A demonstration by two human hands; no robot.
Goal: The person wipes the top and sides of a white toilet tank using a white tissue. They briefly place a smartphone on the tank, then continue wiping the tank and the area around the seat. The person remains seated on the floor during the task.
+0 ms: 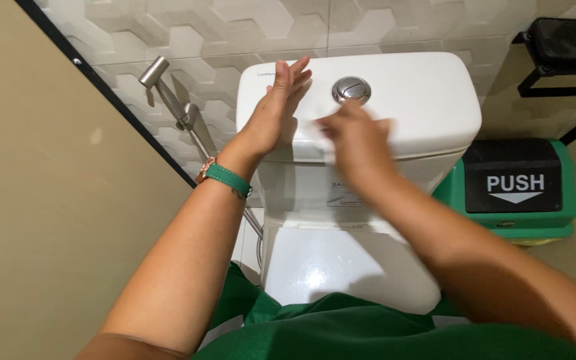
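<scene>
A white toilet tank stands against the tiled wall, its round chrome flush button on the lid. The left hand rests flat and spread wide against the lid's left end. The right hand (blurred) hovers by the lid's front edge just below the button; its grip cannot be told. A metal sprayer hangs at left. A green bin with a closed black flap stands at right, its contents hidden.

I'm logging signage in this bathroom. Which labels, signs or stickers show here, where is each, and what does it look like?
Bin flap sign: on the green bin right of the toilet; black rectangle, white lettering and a white down arrow.
Tank sticker: front of the white tank, below the blurred right hand; pale with dark print.
Lid mark: small grey print on the lid's left corner, beside the left hand.
</scene>
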